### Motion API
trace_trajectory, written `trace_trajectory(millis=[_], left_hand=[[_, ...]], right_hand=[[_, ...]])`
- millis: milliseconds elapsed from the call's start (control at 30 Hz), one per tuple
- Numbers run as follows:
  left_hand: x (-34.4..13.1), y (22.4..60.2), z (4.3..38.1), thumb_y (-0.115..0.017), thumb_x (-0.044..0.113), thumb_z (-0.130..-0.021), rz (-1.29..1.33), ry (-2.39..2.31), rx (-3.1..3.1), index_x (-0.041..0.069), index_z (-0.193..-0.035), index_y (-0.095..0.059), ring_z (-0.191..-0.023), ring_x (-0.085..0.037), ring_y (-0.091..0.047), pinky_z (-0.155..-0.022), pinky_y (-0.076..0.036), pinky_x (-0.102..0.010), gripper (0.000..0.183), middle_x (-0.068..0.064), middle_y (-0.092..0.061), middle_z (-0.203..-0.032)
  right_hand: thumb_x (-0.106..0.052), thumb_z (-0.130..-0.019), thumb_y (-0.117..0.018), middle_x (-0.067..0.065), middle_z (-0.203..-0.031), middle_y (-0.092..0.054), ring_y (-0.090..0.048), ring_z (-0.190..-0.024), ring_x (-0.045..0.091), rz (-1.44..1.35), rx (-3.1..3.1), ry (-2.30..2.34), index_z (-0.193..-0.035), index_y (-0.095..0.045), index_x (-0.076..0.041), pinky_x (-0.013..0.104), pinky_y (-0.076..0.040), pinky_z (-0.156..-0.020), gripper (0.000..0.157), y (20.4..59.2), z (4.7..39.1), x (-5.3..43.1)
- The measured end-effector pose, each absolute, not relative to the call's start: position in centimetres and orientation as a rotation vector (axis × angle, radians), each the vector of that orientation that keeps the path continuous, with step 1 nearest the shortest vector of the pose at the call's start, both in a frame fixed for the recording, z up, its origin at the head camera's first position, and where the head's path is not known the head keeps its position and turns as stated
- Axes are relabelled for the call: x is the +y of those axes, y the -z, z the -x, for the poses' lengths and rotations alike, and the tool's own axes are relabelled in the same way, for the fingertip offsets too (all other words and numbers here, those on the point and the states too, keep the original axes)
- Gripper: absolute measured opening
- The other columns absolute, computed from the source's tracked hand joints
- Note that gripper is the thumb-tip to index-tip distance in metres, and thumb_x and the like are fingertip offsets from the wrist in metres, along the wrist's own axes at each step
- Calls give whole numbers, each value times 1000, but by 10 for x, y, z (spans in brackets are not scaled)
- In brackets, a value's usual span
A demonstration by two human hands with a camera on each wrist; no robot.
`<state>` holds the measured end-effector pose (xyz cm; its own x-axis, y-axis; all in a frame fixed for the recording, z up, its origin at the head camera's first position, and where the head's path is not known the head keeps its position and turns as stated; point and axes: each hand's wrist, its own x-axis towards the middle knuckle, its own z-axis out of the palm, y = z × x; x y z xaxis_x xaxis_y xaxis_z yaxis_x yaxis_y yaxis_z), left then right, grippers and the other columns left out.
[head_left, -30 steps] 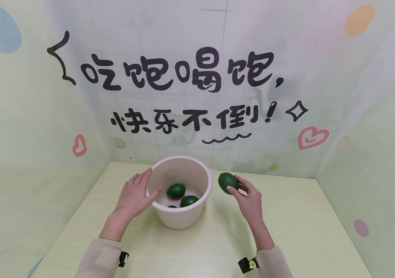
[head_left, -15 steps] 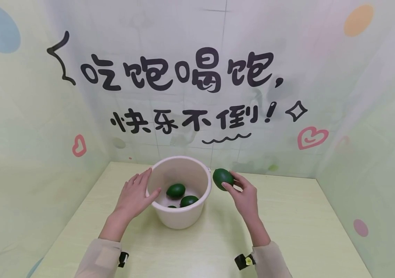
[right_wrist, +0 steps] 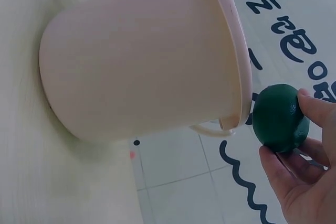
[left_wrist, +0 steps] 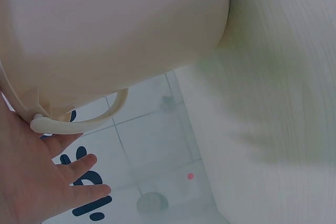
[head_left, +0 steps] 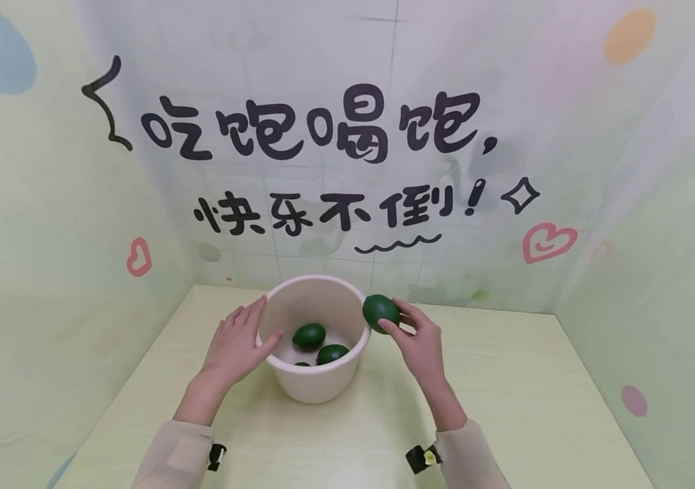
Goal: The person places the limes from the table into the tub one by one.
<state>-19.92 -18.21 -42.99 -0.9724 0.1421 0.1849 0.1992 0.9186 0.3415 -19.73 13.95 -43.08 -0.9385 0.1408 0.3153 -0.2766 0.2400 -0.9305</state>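
Note:
My right hand [head_left: 420,346] pinches a dark green, smooth oval fruit [head_left: 380,313] between thumb and fingers. It hangs at the right rim of the pale pink bucket [head_left: 316,387], above the table. In the right wrist view the held fruit [right_wrist: 281,118] is just outside the bucket's rim. My left hand [head_left: 234,346] rests at the bucket's left rim, thumb over the edge. Its fingers are straight and spread beside the bucket handle [left_wrist: 79,124] in the left wrist view. Inside the bucket lie similar green fruits [head_left: 309,336], one mostly hidden by the front wall.
The bucket stands on a pale wooden table [head_left: 347,448] near its back edge. Behind rises a printed backdrop [head_left: 335,170] with large black characters, and similar sheets close off both sides. A black strap device [head_left: 423,459] sits at the right wrist.
My right hand has moved left with the green fruit, from the bucket's right side to its rim. My left hand and the fruits in the bucket stay in place.

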Motion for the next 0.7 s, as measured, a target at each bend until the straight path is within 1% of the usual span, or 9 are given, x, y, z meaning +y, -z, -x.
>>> trace_trajectory(millis=[300, 700], left_hand=[[-182, 430, 199, -56, 47, -96, 262, 548, -2920, 5, -157, -27, -142, -48, -32, -115, -25, -72, 80, -19, -38, -158], [-182, 430, 199, -54, 50, -96, 266, 555, -2917, 5, -156, -27, -143, -48, -32, -114, -25, -72, 80, -19, -38, -158]], right_hand=[[-15, -84, -80, 19, -127, -67, -68, -108, 35, -175, -2205, -1726, -128, -66, -2, 34, -61, -85, 48, 426, 198, 131], [-20, -85, -80, 18, -129, -67, -67, -112, 34, -176, -2245, -1771, -130, -64, -2, 36, -60, -89, 51, 419, 199, 123]])
